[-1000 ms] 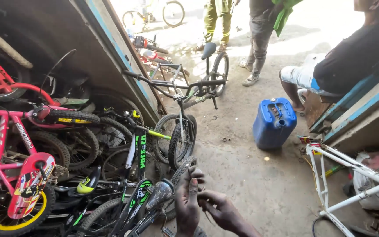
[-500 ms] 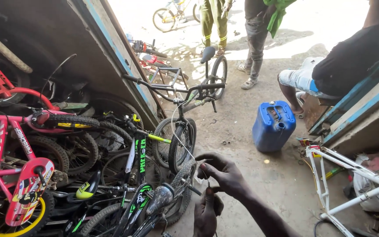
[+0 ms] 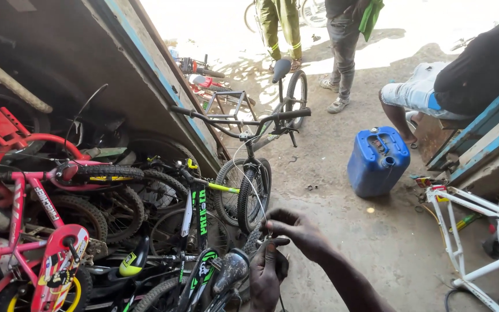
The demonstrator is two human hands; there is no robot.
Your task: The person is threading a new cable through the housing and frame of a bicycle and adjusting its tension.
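Head view: my left hand (image 3: 267, 277) grips the near end of a thin cable (image 3: 249, 179); my right hand (image 3: 298, 231) fingers pinch it just above. The cable runs up to the black bicycle (image 3: 255, 173) handlebar, still loose, not yet secured.

Blue jerrycan (image 3: 378, 162); red-pink bicycle (image 3: 24, 208); white frame (image 3: 475, 231); seemingly black-green bicycle (image 3: 200, 231).
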